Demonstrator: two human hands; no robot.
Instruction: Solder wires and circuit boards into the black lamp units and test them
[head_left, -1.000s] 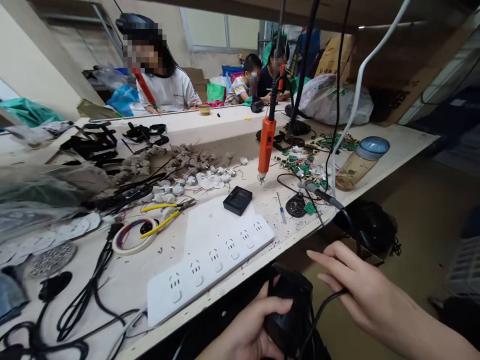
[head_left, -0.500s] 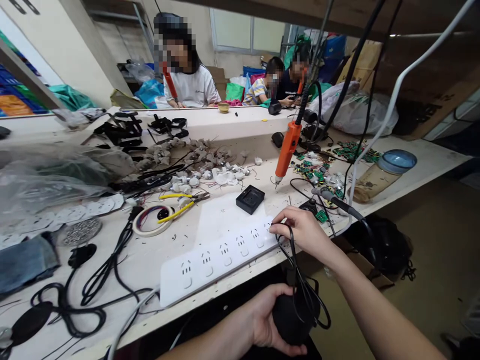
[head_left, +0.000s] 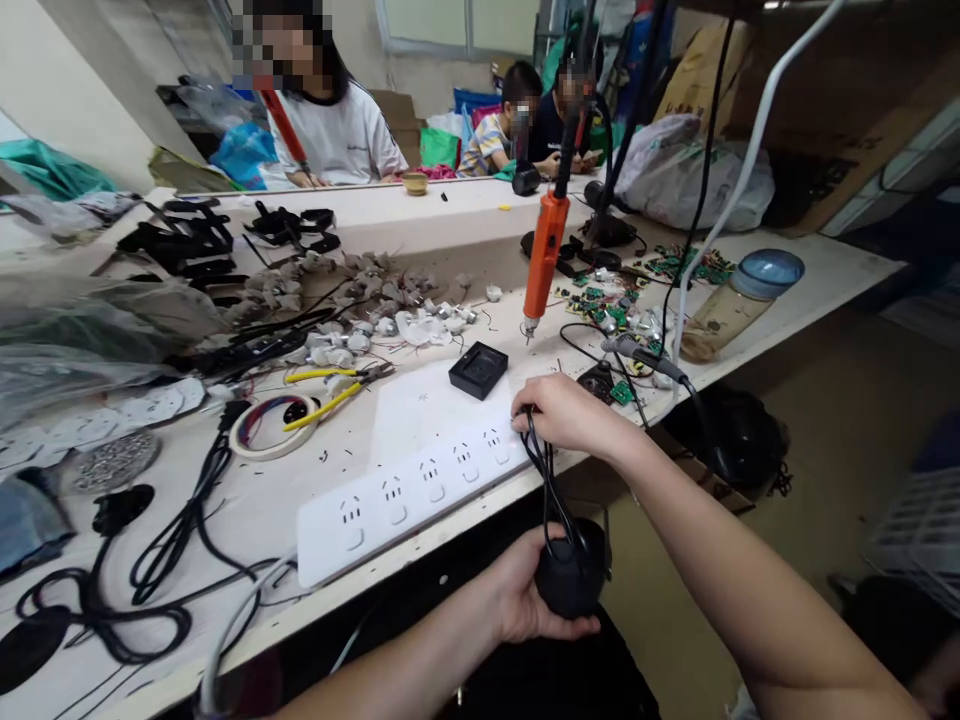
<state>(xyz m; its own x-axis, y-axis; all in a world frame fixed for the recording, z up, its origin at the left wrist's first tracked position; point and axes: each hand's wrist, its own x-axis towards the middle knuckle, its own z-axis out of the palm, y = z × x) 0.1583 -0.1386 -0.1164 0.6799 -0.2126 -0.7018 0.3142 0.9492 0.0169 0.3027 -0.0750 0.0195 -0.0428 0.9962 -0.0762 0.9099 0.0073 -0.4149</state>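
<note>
Cable point(head_left: 546, 482) pinched in right fingers point(head_left: 531, 398); left fingers point(head_left: 571, 628) clasp one black device point(head_left: 574, 588); one power strip point(head_left: 412, 505) nearby.

- Left hand point(head_left: 529, 595): cupped round a black device point(head_left: 571, 575), just off the front edge of the bench point(head_left: 300, 525).
- Right hand point(head_left: 570, 415): pinches looped black cord point(head_left: 544, 475) above the device, beside the right end of the power strip point(head_left: 412, 505).
- Power strip: white, along bench edge, sockets up.
- Square black part point(head_left: 478, 370): behind strip.
- Pliers point(head_left: 334, 404): yellow handles, one across the tape roll point(head_left: 262, 453).
- Orange driver point(head_left: 545, 255): hangs tip down behind right hand.
- Jar point(head_left: 739, 310): blue lid, at bench's right; circuit boards point(head_left: 686, 265) near it.
- Person point(head_left: 341, 140) in white shirt: across bench.
</note>
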